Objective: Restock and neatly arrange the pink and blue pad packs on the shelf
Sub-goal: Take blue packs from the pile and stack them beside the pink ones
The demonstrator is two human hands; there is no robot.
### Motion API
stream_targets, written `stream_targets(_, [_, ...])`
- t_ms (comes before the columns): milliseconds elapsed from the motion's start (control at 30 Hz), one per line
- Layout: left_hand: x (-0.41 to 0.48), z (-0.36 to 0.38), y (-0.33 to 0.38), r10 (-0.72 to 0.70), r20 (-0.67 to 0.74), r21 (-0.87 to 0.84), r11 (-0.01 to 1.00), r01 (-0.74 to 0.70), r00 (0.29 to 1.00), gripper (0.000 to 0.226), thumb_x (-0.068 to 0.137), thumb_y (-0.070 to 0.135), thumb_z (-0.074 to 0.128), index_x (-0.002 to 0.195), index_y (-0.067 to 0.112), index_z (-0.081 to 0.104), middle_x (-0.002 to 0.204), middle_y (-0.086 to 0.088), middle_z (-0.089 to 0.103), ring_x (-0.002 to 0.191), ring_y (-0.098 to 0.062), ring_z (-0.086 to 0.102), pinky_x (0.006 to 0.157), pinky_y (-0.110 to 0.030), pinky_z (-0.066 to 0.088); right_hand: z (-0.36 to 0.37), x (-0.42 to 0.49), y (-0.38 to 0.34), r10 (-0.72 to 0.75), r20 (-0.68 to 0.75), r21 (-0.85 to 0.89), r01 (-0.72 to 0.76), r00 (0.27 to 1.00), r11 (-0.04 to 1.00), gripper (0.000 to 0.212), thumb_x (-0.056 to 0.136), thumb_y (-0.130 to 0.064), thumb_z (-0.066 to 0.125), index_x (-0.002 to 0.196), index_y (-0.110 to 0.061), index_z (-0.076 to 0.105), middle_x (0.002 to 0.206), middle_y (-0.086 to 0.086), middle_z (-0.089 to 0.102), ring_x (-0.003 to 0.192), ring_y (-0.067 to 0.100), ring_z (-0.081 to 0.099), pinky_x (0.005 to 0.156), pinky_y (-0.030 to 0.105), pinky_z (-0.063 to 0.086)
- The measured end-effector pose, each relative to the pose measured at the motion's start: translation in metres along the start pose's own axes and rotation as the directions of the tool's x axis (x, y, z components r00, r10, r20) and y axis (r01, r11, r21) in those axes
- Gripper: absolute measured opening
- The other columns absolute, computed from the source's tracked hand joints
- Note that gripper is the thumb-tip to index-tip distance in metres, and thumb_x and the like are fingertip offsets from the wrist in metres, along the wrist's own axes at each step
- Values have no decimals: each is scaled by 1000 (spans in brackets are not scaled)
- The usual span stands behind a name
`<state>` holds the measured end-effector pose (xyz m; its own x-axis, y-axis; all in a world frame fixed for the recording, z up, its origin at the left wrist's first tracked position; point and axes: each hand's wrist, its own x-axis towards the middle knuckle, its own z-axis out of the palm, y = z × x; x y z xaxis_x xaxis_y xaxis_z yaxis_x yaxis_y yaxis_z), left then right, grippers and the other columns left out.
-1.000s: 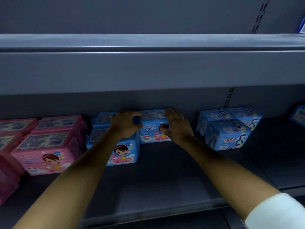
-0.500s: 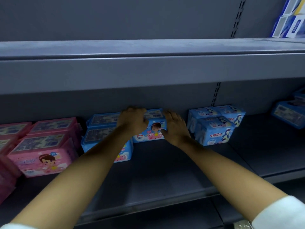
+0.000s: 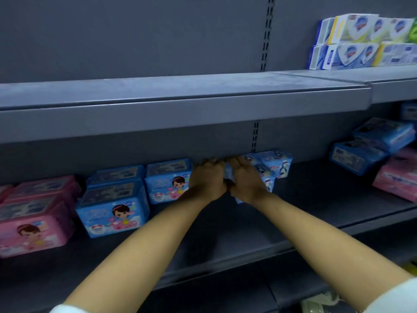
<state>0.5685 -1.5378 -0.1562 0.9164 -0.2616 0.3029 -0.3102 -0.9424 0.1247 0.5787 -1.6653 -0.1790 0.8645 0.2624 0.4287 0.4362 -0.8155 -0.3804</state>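
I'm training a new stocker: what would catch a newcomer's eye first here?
The left hand and right hand meet on a blue pack at the centre of the lower shelf. Left of them stand blue cartoon-girl packs and pink packs; white-and-blue boxes are stacked on the upper shelf, far right.

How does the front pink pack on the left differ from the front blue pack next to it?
The front pink pack is pink and cut off by the frame's left edge; the front blue pack is blue, fully in view, standing to its right. Both show a cartoon girl on the front face.
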Motion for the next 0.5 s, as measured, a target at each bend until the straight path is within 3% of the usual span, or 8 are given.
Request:
stream_targets(167, [8,15,59,23,66,-21,1000,-22,998,57,91,25,58,143,13,37,142,-7,43,128,-26,41,104,-37,39,-36,-29,44,76,67,-63,-72,995,995,63,89,-17,61,145,-12,32,147,9,36,135,27,31,111,35,29])
stream_targets(300, [13,29,110,60,136,-82,995,-49,989,59,91,20,58,145,18,35,146,-4,37,130,-25,39,105,-35,37,-63,-61,83,143,73,-49,-140,987,989,61,84,-14,62,141,-13,40,137,9,45,123,30,45,98,39,43])
stream_targets(433, [19,46,180,118,175,-129,987,-96,978,45,86,18,57,130,22,49,131,-5,47,115,-26,49,87,-37,46,-103,-99,133,237,88,-101,-228,968,968,51,83,-16,59,132,-9,46,124,16,49,111,36,51,86,39,48])
stream_targets(500, [21,54,212,154,178,-141,981,-130,972,42,86,19,58,127,20,51,126,-6,49,109,-25,52,81,-35,47,-121,-116,156,264,94,-121,-252,960,960,51,83,-16,58,132,-9,45,125,16,49,112,35,50,88,40,47])
